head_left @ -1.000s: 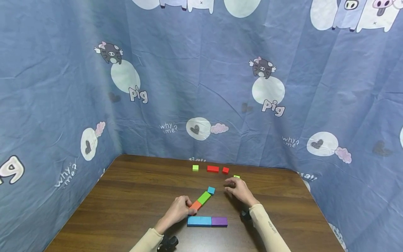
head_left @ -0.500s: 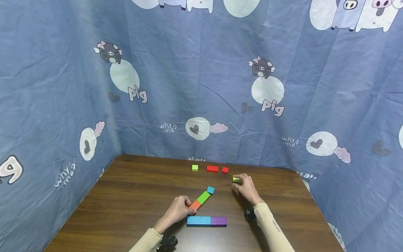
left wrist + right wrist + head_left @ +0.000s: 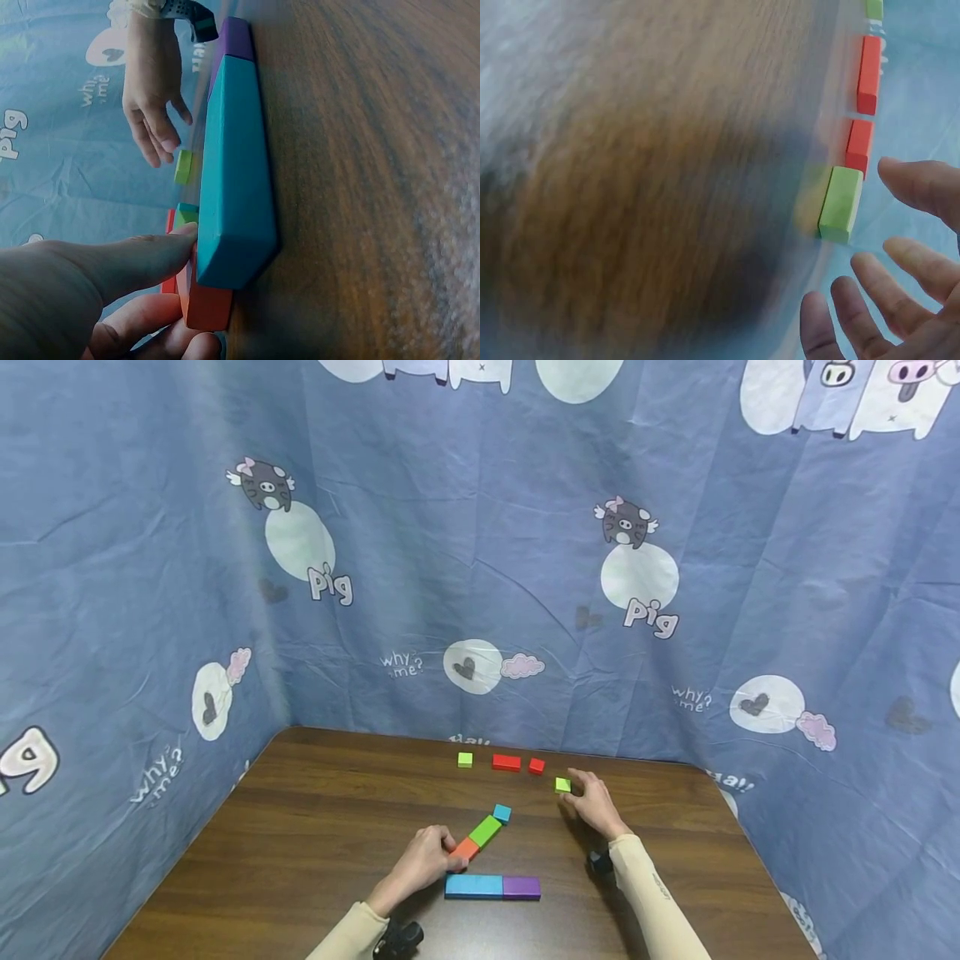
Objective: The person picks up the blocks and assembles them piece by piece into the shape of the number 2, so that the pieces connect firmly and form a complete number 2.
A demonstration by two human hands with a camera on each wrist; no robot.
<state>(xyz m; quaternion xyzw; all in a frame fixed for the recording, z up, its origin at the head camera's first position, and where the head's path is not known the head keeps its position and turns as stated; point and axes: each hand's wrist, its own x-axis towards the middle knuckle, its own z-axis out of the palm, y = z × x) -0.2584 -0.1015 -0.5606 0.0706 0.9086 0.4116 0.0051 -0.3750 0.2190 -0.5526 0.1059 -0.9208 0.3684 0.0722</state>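
Observation:
My left hand [image 3: 424, 862] pinches the orange block [image 3: 466, 850] between thumb and fingers; in the left wrist view the thumb [image 3: 154, 255] lies over its upper side. The orange block meets a green block [image 3: 486, 832] end to end in a slanting row, with a small blue block [image 3: 502, 813] at the far end. My right hand [image 3: 592, 802] is beside a small light green block [image 3: 562, 785], fingers spread and apart from it in the right wrist view. Nearer me, a long blue block [image 3: 474, 887] adjoins a purple block [image 3: 521, 887].
Along the table's back lie another light green block [image 3: 465, 760], a long red block [image 3: 506, 762] and a small red block [image 3: 537, 766]. The brown wooden table [image 3: 315, 827] ends at a blue patterned curtain [image 3: 480, 568] behind and at the sides.
My right hand has moved rightward to the light green block, its fingers reaching around it half a second ago and standing off to its right now. The left hand keeps its place on the orange block.

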